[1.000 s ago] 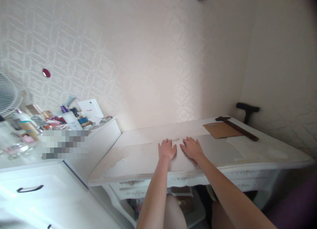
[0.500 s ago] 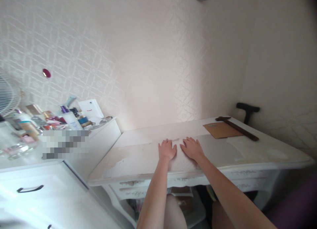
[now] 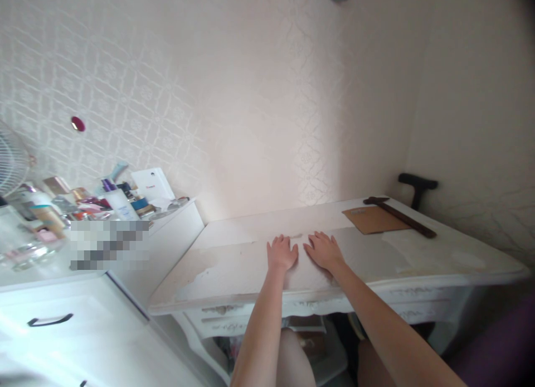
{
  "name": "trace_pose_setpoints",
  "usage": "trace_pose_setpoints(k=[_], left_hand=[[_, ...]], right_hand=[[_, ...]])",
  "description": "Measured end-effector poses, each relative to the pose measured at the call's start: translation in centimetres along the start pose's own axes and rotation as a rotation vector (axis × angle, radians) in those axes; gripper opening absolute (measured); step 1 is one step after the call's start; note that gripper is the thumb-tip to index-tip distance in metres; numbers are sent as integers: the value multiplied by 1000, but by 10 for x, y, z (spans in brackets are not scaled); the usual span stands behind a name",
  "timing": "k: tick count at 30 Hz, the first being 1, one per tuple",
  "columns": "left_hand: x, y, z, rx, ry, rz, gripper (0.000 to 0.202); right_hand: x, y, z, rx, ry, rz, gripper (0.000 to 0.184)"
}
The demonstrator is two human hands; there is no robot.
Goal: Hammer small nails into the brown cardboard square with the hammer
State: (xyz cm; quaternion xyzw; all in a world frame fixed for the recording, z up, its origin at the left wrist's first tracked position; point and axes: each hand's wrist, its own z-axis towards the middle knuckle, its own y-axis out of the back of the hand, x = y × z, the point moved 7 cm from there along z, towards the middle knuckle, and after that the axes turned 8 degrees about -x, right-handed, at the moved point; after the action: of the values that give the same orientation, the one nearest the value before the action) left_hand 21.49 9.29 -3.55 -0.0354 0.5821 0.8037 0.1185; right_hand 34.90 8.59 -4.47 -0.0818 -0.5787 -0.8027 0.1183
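My left hand (image 3: 283, 254) lies palm down on the white desk (image 3: 234, 264), its fingers stretched forward and nothing in it. Beside it, a small gap away, my right hand (image 3: 325, 251) rests flat on the same worn top, fingers apart and holding nothing. To the right of my right hand lies a brown notebook or folder (image 3: 374, 221). A hammer with a dark wooden handle (image 3: 407, 219) rests along the notebook's right side, its head toward the wall.
On the left stands a white drawer cabinet (image 3: 62, 309) crowded with bottles and jars (image 3: 121, 203), a white box (image 3: 152, 185) and a fan (image 3: 11, 158). A black T-shaped handle (image 3: 418, 183) rises behind the desk's right side. Stored items (image 3: 313, 342) sit underneath the desk.
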Motion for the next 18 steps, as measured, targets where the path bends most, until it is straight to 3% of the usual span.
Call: trace_pose_setpoints(k=[18], left_hand=[[0, -1, 0, -6, -6, 1, 43]], right_hand=[[-1, -1, 0, -1, 1, -3, 48]])
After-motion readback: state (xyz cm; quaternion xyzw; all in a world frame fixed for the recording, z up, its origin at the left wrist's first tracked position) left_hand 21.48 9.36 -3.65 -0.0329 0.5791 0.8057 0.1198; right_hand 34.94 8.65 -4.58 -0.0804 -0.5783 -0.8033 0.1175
